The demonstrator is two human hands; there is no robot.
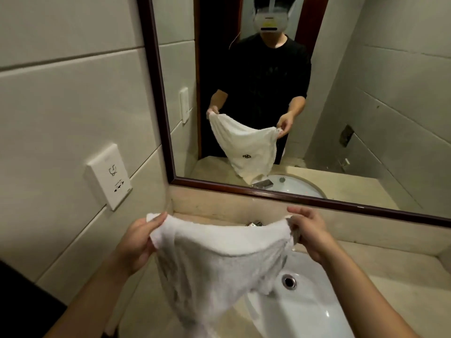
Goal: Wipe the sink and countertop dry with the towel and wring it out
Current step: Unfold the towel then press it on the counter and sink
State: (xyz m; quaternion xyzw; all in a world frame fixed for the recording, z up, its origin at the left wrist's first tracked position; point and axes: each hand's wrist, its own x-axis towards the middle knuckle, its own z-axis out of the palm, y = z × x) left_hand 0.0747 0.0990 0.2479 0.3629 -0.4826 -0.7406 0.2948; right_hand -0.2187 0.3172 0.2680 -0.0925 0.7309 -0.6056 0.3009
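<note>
With the left hand (136, 242) and right hand (310, 237) each pinching a top corner, the white terry towel (219, 264) hangs spread over the white ceramic sink (305, 313) toward the beige stone table's (402, 289) left edge; bunching it into a pad first would probably wipe better.

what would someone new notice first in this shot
The white towel, stretched wide between the left hand and the right hand, each gripping a top corner, hangs over the white sink at lower centre. Behind it, the dark-framed mirror on the tiled wall reflects the person holding that same towel. The metal drain shows at lower right, beside the towel's hanging edge.
</note>
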